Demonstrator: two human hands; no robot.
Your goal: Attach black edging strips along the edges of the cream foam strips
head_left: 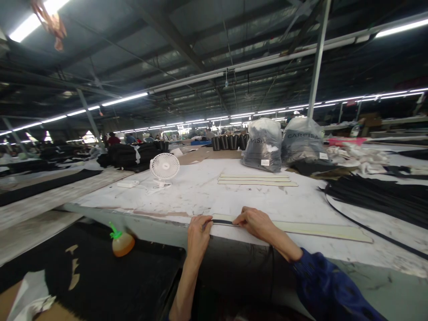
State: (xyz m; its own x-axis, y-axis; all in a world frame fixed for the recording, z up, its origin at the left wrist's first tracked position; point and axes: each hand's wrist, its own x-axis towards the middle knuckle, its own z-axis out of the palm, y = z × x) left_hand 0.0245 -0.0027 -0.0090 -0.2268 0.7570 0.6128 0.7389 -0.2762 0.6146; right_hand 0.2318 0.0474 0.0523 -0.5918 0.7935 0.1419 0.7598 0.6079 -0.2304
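Observation:
A short black strip (222,222) lies along the left part of a long pale-yellow strip (326,231) at the table's front edge. My left hand (199,228) has its fingers closed on the black strip's left end. At the other end, my right hand (257,224) pinches the same strip between thumb and fingers. Beyond my right wrist the pale strip runs on to the right, flat on the white table top (197,191). My hands hide part of both strips.
Further back lie several pale strips (256,180). A white fan (164,166) stands at the left; two filled plastic bags (262,147) stand behind. Black strips (384,196) are heaped at the right. Lower left, a green-topped bottle (122,244) rests on black material (133,285).

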